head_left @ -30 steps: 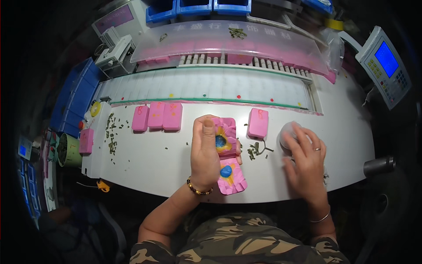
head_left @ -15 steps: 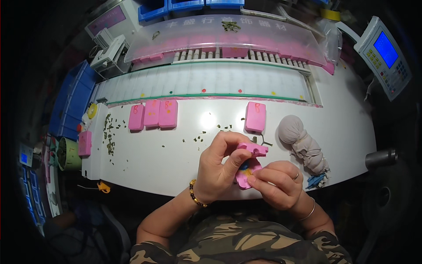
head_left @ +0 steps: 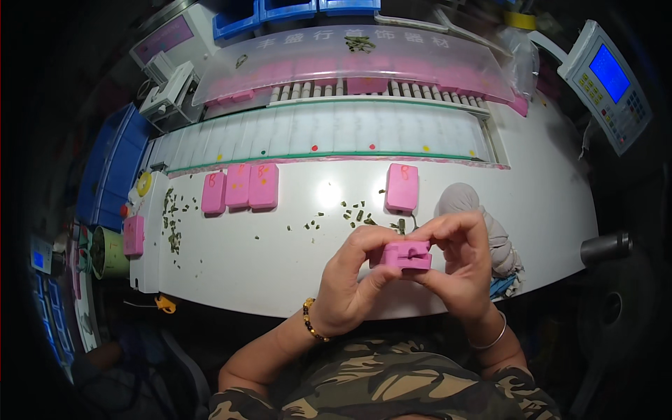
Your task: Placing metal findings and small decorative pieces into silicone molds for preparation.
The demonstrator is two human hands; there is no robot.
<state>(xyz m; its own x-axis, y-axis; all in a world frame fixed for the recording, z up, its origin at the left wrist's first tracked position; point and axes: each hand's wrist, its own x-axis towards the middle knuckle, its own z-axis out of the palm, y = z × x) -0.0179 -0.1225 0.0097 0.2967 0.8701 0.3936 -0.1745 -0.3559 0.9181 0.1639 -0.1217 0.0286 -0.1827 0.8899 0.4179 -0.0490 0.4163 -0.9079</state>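
Near the table's front edge, my left hand (head_left: 348,281) grips a pink rubber mould (head_left: 407,256) between thumb and fingers. My right hand (head_left: 460,262) pinches the same mould from the other side. Its two halves lie one on the other, with a notch and a narrow gap showing at the end facing me. What is inside is hidden. Just beyond my fingers stands another pink mould (head_left: 402,187) with an orange-red mark. Small dark green pieces (head_left: 359,215) lie scattered beside it. A grey cloth bundle (head_left: 460,199) is partly covered by my right hand.
Three pink moulds (head_left: 239,186) stand in a row at left, near more green bits (head_left: 170,222). Behind runs a long glass-topped tray (head_left: 315,126) with coloured dots. A keypad with blue screen (head_left: 609,84) stands at right, a blue bin (head_left: 112,171) at left.
The mould's halves, spread apart before with blue and yellow showing inside, have come together. My right hand has moved up from the lower half to the mould's right side.
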